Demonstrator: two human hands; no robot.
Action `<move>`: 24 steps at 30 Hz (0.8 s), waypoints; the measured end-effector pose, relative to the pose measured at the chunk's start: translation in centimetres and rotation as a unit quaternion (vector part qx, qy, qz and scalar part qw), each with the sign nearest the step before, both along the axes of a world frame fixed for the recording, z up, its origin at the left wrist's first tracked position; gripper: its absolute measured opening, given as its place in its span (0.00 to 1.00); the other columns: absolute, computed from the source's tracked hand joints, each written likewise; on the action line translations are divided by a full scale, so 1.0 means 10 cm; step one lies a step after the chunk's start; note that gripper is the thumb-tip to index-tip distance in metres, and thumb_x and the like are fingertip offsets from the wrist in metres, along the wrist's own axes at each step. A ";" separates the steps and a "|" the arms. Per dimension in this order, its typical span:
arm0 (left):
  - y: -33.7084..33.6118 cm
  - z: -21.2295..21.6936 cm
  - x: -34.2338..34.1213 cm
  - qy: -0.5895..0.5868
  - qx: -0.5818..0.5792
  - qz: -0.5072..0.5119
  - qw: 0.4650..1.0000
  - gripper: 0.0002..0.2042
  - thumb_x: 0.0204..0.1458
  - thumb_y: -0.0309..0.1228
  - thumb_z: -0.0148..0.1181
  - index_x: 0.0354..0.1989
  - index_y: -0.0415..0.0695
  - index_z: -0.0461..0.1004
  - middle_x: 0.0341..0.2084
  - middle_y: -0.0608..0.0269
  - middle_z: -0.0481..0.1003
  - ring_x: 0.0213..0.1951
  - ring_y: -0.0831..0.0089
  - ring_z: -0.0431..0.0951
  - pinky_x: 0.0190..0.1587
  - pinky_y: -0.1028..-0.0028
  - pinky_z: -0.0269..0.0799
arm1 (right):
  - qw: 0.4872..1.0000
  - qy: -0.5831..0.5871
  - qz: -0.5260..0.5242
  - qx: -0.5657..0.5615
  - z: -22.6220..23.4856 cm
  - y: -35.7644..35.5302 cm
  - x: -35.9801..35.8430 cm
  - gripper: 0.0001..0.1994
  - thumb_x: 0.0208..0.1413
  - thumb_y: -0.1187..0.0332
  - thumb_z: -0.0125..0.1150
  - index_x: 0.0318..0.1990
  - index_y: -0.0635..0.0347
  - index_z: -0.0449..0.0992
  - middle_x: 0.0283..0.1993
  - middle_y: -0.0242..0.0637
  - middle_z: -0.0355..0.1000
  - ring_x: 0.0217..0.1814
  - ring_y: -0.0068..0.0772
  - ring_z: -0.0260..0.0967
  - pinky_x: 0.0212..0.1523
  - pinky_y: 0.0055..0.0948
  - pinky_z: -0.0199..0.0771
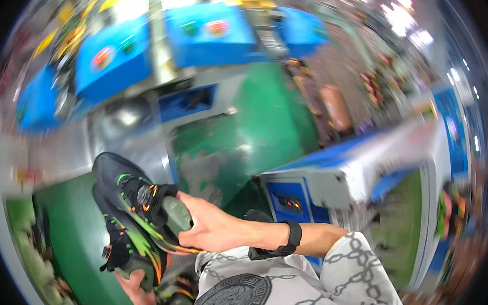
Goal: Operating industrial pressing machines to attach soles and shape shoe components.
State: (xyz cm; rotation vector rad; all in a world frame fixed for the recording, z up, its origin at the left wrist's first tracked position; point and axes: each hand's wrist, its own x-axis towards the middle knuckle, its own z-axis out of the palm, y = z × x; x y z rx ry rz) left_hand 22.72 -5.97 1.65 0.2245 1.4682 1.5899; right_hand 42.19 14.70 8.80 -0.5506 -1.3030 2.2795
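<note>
My right hand (206,225), with a black band round its wrist, is closed around the heel end of a black sneaker (120,187) with green and orange stripes. A dark olive block, which looks like a shoe last (176,214), fills the sneaker's opening. Just below and alongside it lies a second matching sneaker (130,238). My left hand (135,294) is closed on its heel end, partly hidden, where another olive block (140,272) shows. More black, orange and green footwear (176,294) is partly visible beside my shirt.
Blue machine housings (206,33) with red and green buttons stand ahead, above a metal surface (128,134). At the right is a white and blue machine (309,184) with a small control panel. Green floor (269,98) lies between them. Far surroundings are smeared by motion.
</note>
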 end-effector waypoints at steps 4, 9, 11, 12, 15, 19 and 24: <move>0.42 0.98 0.43 0.072 0.148 -0.192 0.968 0.38 0.34 0.27 0.59 0.61 0.34 0.57 0.47 0.54 0.70 0.46 0.61 0.74 0.51 0.67 0.72 | 0.940 -0.178 -0.201 0.212 0.55 -0.71 1.17 0.30 0.45 0.73 0.62 0.57 0.70 0.58 0.45 0.45 0.69 0.46 0.28 0.65 0.48 0.29 0.68; 1.03 0.51 0.68 0.008 0.207 -0.477 0.854 0.34 0.31 0.27 0.58 0.55 0.33 0.64 0.42 0.53 0.74 0.41 0.60 0.76 0.48 0.66 0.74 | 0.866 -0.230 -0.443 0.033 1.03 -2.25 2.77 0.35 0.44 0.70 0.67 0.59 0.75 0.58 0.54 0.42 0.67 0.55 0.29 0.65 0.57 0.29 0.66; 0.98 1.28 1.76 -0.159 0.092 -0.499 0.847 0.33 0.27 0.25 0.56 0.52 0.33 0.66 0.39 0.52 0.75 0.39 0.57 0.77 0.48 0.64 0.75 | 0.806 -0.244 -0.540 -0.012 1.19 -2.91 3.20 0.33 0.43 0.72 0.67 0.58 0.71 0.62 0.51 0.38 0.69 0.52 0.28 0.67 0.57 0.29 0.66; 0.99 1.32 2.09 -0.197 0.078 -0.551 0.807 0.36 0.26 0.25 0.55 0.54 0.33 0.65 0.42 0.51 0.75 0.41 0.56 0.77 0.49 0.63 0.74 | 0.760 -0.240 -0.604 -0.007 1.18 -3.27 3.31 0.31 0.42 0.74 0.65 0.58 0.69 0.64 0.50 0.36 0.70 0.50 0.27 0.68 0.57 0.29 0.66; 0.98 1.60 3.15 -0.224 -0.005 -0.662 0.715 0.45 0.27 0.19 0.55 0.65 0.35 0.53 0.56 0.49 0.65 0.57 0.55 0.67 0.60 0.65 0.64 | 0.667 -0.219 -0.712 -0.022 0.96 -3.95 3.53 0.31 0.42 0.78 0.59 0.59 0.66 0.63 0.50 0.37 0.70 0.51 0.27 0.67 0.57 0.28 0.65; 1.10 1.75 4.16 -0.053 0.026 -0.778 0.625 0.39 0.29 0.17 0.55 0.60 0.36 0.59 0.47 0.54 0.71 0.46 0.62 0.75 0.50 0.68 0.74 | 0.367 -0.382 -0.848 -0.021 0.60 -3.92 3.70 0.29 0.44 0.79 0.53 0.59 0.65 0.60 0.51 0.43 0.68 0.52 0.34 0.65 0.56 0.28 0.62; 1.25 1.36 5.33 0.181 0.112 -0.814 0.541 0.34 0.36 0.19 0.58 0.59 0.36 0.60 0.46 0.58 0.71 0.47 0.68 0.70 0.51 0.72 0.68 | 0.298 -0.548 -0.782 0.010 0.43 -3.55 4.13 0.31 0.45 0.75 0.54 0.60 0.76 0.57 0.57 0.52 0.64 0.59 0.44 0.62 0.62 0.31 0.57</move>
